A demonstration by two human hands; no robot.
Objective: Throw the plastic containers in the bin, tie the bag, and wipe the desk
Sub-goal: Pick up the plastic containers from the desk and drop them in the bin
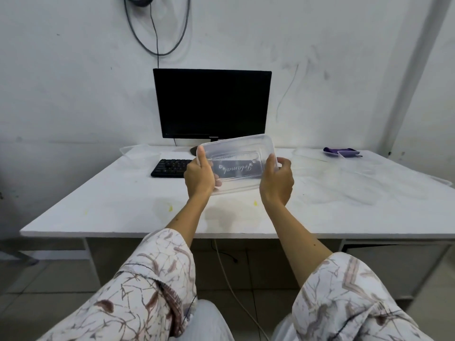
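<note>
I hold a clear rectangular plastic container point(237, 159) tilted up above the middle of the white desk point(123, 207), its bottom facing me with raised lettering showing. My left hand point(200, 174) grips its left end and my right hand point(277, 179) grips its right end. A second clear container point(139, 153) sits at the desk's back left. More clear containers or lids point(354, 168) lie on the right side of the desk. A purple cloth point(341, 151) rests in one of them at the back right. No bin or bag is in view.
A black monitor point(213, 103) stands at the back centre against the wall, with a black keyboard point(170, 168) in front of it. Yellowish stains point(170, 207) mark the desk's front part. Cables point(231, 286) hang under the desk down to the tiled floor.
</note>
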